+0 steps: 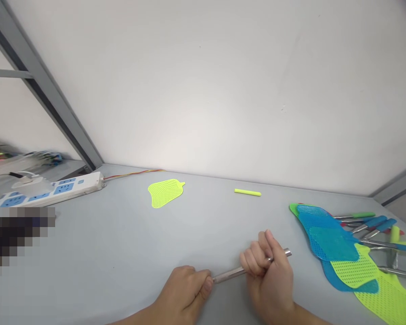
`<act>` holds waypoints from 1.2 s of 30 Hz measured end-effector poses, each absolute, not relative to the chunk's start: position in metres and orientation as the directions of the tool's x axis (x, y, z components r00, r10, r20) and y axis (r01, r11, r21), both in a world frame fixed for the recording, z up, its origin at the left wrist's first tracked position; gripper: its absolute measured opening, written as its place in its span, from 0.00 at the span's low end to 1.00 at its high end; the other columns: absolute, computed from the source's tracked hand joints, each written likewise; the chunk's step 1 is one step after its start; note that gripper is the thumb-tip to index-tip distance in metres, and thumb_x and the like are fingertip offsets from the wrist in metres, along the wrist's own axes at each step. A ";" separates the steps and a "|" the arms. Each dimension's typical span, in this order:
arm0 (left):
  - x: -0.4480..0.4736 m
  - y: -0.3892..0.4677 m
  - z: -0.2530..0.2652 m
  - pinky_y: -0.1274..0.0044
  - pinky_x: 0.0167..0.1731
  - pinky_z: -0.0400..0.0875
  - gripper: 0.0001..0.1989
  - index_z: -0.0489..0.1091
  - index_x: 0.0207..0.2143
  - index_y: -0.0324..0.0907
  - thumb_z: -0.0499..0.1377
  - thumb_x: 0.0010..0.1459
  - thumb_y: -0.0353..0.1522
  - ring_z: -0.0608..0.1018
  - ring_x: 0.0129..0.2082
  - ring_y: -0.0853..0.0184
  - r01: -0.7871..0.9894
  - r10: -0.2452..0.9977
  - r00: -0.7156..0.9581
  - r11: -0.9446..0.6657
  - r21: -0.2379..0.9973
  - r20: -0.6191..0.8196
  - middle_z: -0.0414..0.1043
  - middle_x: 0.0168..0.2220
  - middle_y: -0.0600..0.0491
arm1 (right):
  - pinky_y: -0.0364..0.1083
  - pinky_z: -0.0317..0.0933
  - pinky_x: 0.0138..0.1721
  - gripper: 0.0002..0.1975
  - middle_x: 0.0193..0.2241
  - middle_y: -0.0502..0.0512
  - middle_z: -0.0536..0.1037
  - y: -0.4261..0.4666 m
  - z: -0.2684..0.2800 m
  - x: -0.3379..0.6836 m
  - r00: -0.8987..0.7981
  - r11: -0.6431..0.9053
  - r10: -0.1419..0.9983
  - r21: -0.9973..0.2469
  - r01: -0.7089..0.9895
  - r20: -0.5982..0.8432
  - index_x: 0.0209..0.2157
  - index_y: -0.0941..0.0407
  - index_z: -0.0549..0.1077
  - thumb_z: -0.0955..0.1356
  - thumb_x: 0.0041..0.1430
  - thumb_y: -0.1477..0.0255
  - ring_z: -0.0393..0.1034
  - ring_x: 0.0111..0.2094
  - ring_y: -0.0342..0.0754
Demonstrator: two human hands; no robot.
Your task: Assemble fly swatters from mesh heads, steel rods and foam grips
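Note:
Low in the middle of the view, a silver metal rod (230,274) slants up to the right above the grey table. My left hand (186,291) is closed around its left end, which is hidden in the fist. My right hand (269,275) grips the rod farther along, and its far end sticks out past the thumb. Beyond my left hand lies a loose yellow-green fly swatter head (165,193), perforated and without a handle. A short yellow-green handle sleeve (247,192) lies separately at the back, beyond my right hand.
A pile of blue and yellow-green fly swatters (334,239) with metal shafts covers the right side. At the left stands a white power strip (66,187) with a plug and wires. A white wall (209,90) closes the back; a grey metal frame (50,90) rises left.

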State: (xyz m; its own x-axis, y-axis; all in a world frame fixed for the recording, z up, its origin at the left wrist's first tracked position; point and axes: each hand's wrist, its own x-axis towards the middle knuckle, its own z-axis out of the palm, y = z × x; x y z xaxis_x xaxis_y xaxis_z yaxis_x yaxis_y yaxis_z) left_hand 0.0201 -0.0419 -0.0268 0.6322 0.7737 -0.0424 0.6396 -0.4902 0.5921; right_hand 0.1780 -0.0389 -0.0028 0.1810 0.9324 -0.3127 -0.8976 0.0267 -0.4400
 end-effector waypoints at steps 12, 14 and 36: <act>0.021 -0.042 -0.032 0.80 0.20 0.51 0.17 0.44 0.18 0.42 0.34 0.60 0.35 0.52 0.14 0.72 0.653 0.759 0.651 -0.548 0.523 -0.018 0.46 0.13 0.60 | 0.41 0.34 0.14 0.20 0.11 0.41 0.38 -0.039 -0.012 0.173 0.167 0.002 0.923 -0.428 -0.904 -0.348 0.15 0.56 0.47 0.62 0.51 0.64 0.30 0.13 0.37; 0.021 -0.042 -0.033 0.80 0.21 0.52 0.17 0.45 0.18 0.42 0.34 0.60 0.35 0.52 0.14 0.73 0.651 0.754 0.657 -0.562 0.511 -0.009 0.47 0.13 0.60 | 0.42 0.34 0.14 0.20 0.11 0.41 0.38 -0.039 -0.012 0.172 0.163 -0.002 0.927 -0.437 -0.900 -0.339 0.16 0.56 0.47 0.62 0.51 0.64 0.30 0.13 0.37; 0.011 -0.029 -0.014 0.79 0.22 0.56 0.16 0.58 0.25 0.43 0.37 0.60 0.37 0.67 0.20 0.68 0.749 0.761 0.634 -0.561 0.352 -0.137 0.64 0.20 0.57 | 0.41 0.42 0.18 0.16 0.13 0.42 0.45 -0.019 -0.034 0.182 -0.065 -0.156 0.966 -0.363 -0.919 -0.250 0.17 0.57 0.53 0.61 0.53 0.66 0.38 0.14 0.37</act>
